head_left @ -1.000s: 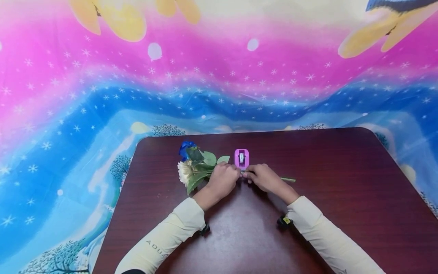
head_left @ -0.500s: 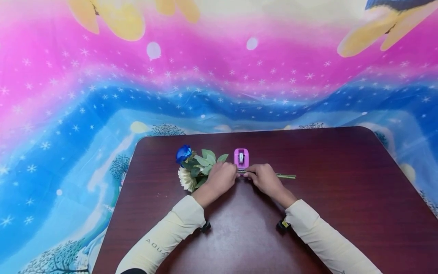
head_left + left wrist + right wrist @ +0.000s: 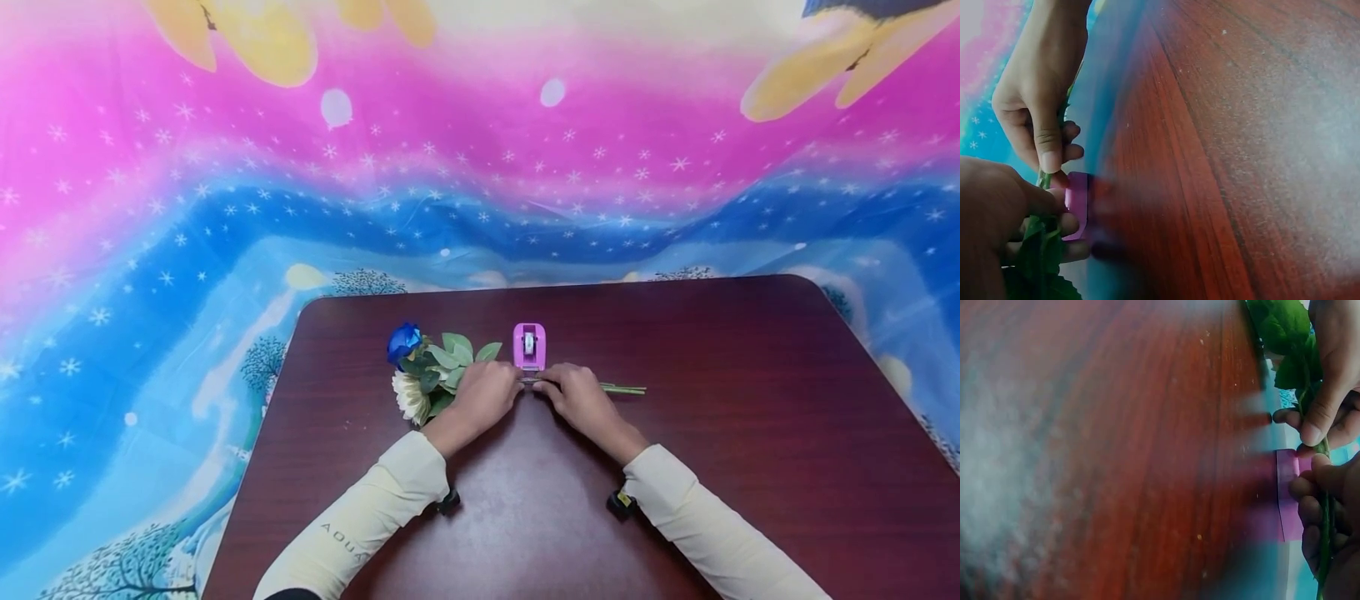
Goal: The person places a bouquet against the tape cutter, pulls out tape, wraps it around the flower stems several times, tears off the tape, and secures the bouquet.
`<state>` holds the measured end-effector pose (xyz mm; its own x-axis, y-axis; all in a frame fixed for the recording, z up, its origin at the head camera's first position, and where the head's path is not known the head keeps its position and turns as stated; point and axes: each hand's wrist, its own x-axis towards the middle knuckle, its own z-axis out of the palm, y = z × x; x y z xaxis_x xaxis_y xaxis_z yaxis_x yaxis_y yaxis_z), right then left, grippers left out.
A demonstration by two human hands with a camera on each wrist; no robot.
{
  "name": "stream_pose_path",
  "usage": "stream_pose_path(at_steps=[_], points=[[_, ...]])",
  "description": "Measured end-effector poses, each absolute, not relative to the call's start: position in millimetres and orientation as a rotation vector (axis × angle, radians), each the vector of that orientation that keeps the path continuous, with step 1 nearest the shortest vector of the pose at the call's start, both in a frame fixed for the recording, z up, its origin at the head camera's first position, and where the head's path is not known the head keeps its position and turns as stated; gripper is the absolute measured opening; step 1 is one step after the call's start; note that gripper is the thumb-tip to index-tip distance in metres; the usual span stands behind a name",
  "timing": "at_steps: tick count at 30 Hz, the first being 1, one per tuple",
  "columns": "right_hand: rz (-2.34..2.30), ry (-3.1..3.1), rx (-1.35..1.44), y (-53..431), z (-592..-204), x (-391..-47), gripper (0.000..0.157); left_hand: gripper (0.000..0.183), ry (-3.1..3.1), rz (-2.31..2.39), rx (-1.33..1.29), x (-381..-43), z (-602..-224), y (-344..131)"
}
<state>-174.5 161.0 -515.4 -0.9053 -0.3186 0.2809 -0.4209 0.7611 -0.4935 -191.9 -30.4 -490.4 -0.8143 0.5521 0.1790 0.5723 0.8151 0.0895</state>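
Note:
A small bunch of flowers lies across both hands, a blue rose (image 3: pixel 405 342) and a cream-white flower (image 3: pixel 411 397) with green leaves at its left end. My left hand (image 3: pixel 486 395) grips the stems just below the leaves. Close beside it, my right hand (image 3: pixel 581 403) pinches the same stems between thumb and fingers. The green stem ends (image 3: pixel 627 389) stick out to its right. Just beyond the fingertips stands a pink tape dispenser (image 3: pixel 529 345), its roll facing up. In the right wrist view, a green stem (image 3: pixel 1325 550) runs through the fingers. Fingers hide the middle of the stems.
The dark red-brown wooden table (image 3: pixel 735 417) has rounded far corners. Behind it hangs a pink and blue printed cloth (image 3: pixel 480 175) with snowflakes. Black wrist cameras sit under both cream sleeves (image 3: pixel 375 500), close over the tabletop.
The bunch has turned in the hands: the blue rose now faces up and more leaves show. Two stem ends show at the right where one did. The dispenser stays put.

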Motion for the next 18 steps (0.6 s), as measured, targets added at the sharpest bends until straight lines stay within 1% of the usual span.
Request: stream_pose_path(at_steps=[3, 7, 9, 11, 16, 18], points=[[0.905, -2.804, 0.537, 160.4, -516.1, -175.1, 0.016, 0.019, -2.829, -0.209, -0.9, -192.4, -493.5, -31.2], [1.027, -2.866, 0.442, 160.6, -513.6, -176.1, 0.032, 0.018, -2.827, -0.218, -0.917, -192.9, -496.2, -31.5], [1.055, -2.886, 0.407, 160.9, -512.1, -176.5, 0.038, 0.019, -2.843, -0.236, -0.913, -192.9, -496.9, -31.1], [1.044, -2.893, 0.398, 160.9, -511.9, -177.2, 0.038, 0.025, -2.872, -0.281, -0.894, -192.7, -497.4, -30.7], [1.029, -2.888, 0.375, 160.7, -514.4, -179.4, 0.035, 0.044, -2.921, -0.366, -0.814, -194.5, -496.1, -28.5], [1.023, -2.882, 0.372, 160.2, -516.4, -180.3, 0.035, 0.049, -2.931, -0.354, -0.787, -196.0, -495.7, -27.1]])
